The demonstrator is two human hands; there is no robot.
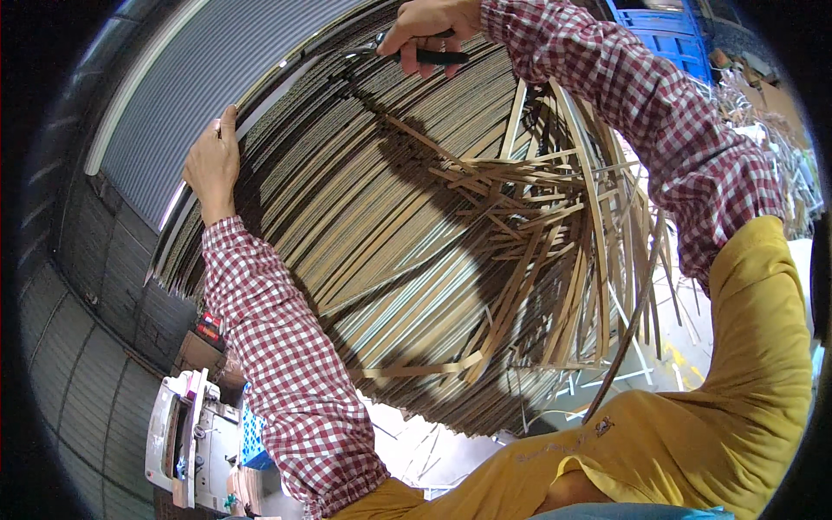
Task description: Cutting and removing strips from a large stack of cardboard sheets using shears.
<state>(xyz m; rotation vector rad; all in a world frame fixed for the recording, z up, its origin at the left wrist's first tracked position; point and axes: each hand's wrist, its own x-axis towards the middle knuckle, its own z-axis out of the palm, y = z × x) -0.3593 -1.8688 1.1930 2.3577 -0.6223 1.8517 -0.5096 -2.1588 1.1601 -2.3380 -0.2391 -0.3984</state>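
Observation:
A tall stack of corrugated cardboard sheets [347,217] fills the middle, its layered edges facing me. My right hand [429,33] is closed around black-handled pliers [438,57] near the top of the stack. Their metal jaws reach left to the stack's upper edge; what they grip, if anything, is too small to tell. At the stack's upper left, my left hand [213,165] grips the edge, thumb up, with its other fingertips hidden. Many narrow cardboard strips [555,217] hang in a tangle from the stack's right side, some still running between the layers.
Below left stands a white machine [178,438] beside a blue crate [253,433]. A grey corrugated panel [182,104] rises behind the stack. At the upper right are a blue metal frame [667,39] and a pile of scraps [763,113]. Loose strips litter the pale floor [416,446].

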